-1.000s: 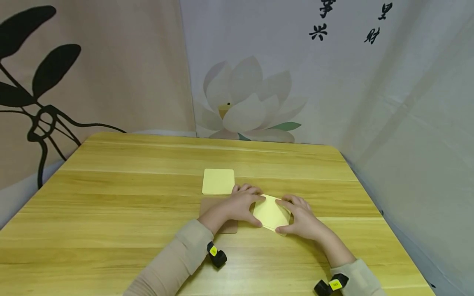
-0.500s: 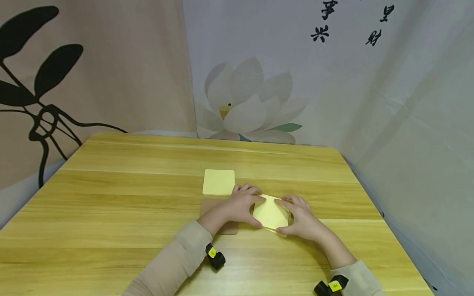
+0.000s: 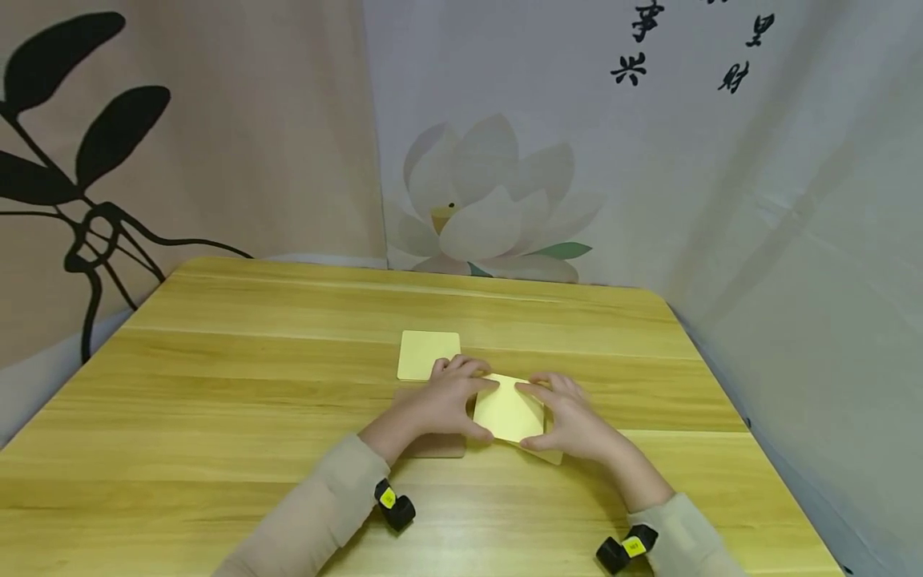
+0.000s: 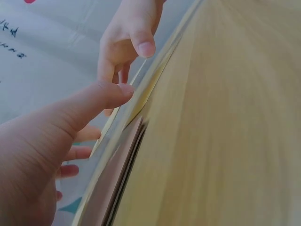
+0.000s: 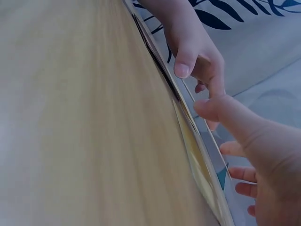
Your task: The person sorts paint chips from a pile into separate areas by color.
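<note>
A square yellow card (image 3: 509,413) is held by its edges between both hands. My left hand (image 3: 438,405) grips its left side, thumb at the near corner and fingers at the far one. On the opposite side my right hand (image 3: 575,423) grips it the same way. Both wrist views show this card (image 5: 217,147) edge-on, raised above the table. Beneath it, another yellow card (image 3: 546,455) lies on the tabletop, mostly covered. A brown square stack (image 3: 441,448) sits under my left hand and wrist, partly hidden.
Behind the brown stack lies a second yellow square stack (image 3: 427,353), its near right corner covered by left-hand fingers. Everything rests on a wooden table (image 3: 238,417). A printed curtain (image 3: 505,80) hangs just beyond the table's far edge.
Both hands have shifted left with the held yellow card, toward the brown stack. More of the yellow card lying beneath now shows at its near right side.
</note>
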Demonstrator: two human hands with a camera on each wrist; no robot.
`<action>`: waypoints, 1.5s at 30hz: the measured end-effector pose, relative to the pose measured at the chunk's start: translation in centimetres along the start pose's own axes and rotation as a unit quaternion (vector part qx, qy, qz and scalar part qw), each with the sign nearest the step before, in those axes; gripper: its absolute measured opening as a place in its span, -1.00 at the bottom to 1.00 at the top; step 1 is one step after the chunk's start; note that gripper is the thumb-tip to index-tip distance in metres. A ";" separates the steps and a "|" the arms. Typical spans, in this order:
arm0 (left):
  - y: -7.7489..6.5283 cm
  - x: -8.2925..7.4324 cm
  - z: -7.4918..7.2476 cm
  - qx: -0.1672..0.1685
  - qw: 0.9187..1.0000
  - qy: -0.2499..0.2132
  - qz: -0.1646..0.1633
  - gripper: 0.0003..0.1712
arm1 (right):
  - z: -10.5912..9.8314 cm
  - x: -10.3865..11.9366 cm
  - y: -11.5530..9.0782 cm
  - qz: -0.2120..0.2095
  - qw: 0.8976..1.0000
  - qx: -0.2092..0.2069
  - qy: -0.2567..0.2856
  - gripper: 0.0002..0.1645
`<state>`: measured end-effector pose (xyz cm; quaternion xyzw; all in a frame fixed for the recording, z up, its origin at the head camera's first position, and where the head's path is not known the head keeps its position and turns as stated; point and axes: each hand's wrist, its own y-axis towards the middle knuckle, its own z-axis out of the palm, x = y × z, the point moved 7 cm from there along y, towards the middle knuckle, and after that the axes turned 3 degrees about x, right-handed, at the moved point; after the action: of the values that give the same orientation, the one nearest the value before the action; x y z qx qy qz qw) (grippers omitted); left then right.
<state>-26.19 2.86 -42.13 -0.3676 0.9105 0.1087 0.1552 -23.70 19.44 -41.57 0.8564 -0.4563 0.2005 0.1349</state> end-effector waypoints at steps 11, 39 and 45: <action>-3.0 2.8 -1.9 -0.036 0.999 -0.007 -0.021 -0.07 | 1.1 2.7 3.7 -0.039 0.999 0.021 -0.013 0.01; -4.8 9.6 -4.4 -0.057 0.995 -0.041 -0.070 -0.06 | 3.0 4.1 11.9 -0.062 0.995 0.077 -0.021 -0.02; -4.7 10.6 -4.7 -0.058 0.995 -0.043 -0.073 -0.08 | 3.4 4.0 13.5 -0.055 0.994 0.093 -0.021 -0.02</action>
<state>-31.06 -8.69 -42.00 -0.4366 0.8656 0.1657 0.1805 -32.20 7.75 -42.06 0.8932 -0.3902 0.2163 0.0559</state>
